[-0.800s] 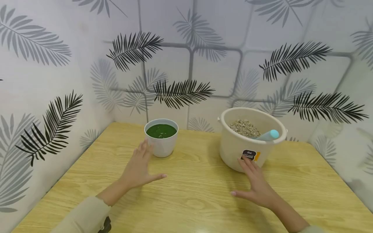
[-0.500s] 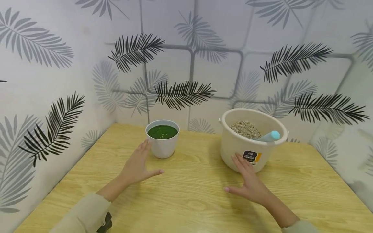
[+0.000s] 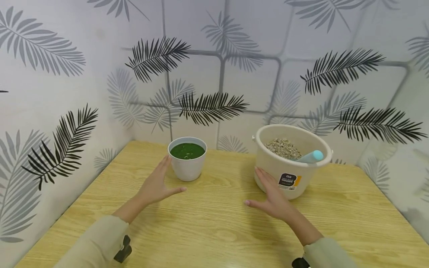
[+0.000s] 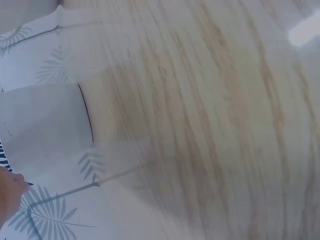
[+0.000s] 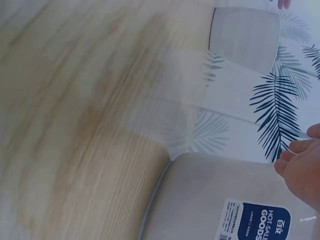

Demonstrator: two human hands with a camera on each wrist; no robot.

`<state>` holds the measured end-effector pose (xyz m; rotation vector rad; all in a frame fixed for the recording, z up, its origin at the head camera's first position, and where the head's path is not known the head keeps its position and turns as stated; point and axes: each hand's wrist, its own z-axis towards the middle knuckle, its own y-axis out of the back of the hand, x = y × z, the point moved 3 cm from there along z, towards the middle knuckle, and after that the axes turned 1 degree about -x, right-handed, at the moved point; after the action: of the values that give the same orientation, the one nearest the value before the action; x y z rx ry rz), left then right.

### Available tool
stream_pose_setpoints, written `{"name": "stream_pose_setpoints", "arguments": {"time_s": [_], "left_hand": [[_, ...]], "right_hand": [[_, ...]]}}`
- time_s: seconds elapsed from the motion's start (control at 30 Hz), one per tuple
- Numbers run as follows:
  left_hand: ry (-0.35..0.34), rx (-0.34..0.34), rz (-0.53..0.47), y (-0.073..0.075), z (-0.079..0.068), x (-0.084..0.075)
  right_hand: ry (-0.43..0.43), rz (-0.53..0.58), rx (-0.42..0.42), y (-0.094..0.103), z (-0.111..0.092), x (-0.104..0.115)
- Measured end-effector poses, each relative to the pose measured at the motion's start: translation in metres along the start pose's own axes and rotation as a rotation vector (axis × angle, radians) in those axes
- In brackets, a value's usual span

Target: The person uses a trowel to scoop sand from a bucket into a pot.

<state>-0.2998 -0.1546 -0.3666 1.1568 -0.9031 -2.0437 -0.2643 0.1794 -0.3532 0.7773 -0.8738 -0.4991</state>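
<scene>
A white pot (image 3: 187,170) stands upright at the table's back left, with a dark green, pale-specked surface (image 3: 187,150) inside. My left hand (image 3: 155,187) is beside its left front, fingers straight and thumb spread; whether the fingertips touch the pot I cannot tell. To the right stands a cream bucket (image 3: 266,158) with a dark label (image 3: 288,180). It holds coarse beige-grey granules (image 3: 283,148) and a tool with a light blue handle (image 3: 310,156), whose lower end is hidden. My right hand (image 3: 273,199), fingers extended, is before the bucket's left front. Neither hand grips anything.
Both containers stand on a wood-grain table (image 3: 214,223), near the wall (image 3: 241,126) with its leaf pattern. A second wall (image 3: 20,104) runs along the left side. Table surface lies between the pot and the bucket.
My right hand has moved left and slightly away from me, from in front of the label to the bucket's left front. My left hand has shifted slightly forward beside the pot. Both containers stayed put.
</scene>
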Motion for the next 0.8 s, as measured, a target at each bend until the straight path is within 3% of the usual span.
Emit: {"name": "stream_pose_setpoints", "arguments": {"time_s": [0.8], "left_hand": [[0.159, -0.012, -0.167, -0.002, 0.026, 0.019]], "right_hand": [[-0.117, 0.141, 0.022, -0.033, 0.061, 0.010]]}}
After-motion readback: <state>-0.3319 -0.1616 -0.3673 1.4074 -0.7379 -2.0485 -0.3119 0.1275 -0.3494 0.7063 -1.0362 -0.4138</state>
